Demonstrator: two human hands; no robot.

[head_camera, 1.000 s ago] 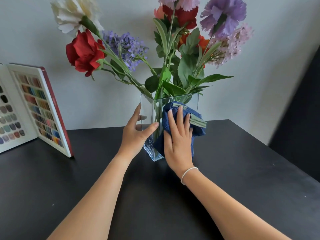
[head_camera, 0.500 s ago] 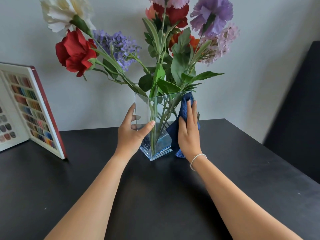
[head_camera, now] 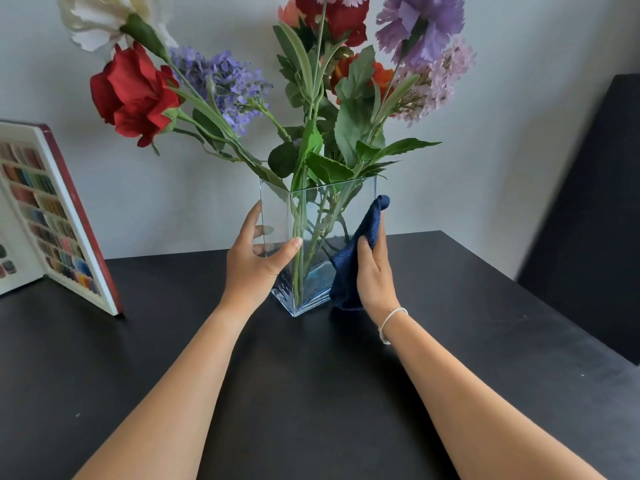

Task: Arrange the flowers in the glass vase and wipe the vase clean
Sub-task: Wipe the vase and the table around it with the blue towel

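A square clear glass vase stands on the black table, one corner toward me. Artificial flowers in red, white, purple and pink fan out of it, their green stems showing through the glass. My left hand grips the vase's left side, thumb on the near face and fingers round the far one. My right hand presses a dark blue cloth flat against the vase's right face, fingers straight and pointing up.
An open sample book with rows of coloured swatches stands upright at the table's left. A pale wall is close behind the vase. A dark panel stands at the far right, beyond the table's edge.
My right hand slid the cloth from the vase's near face round to its right face. The left hand kept its grip on the vase.
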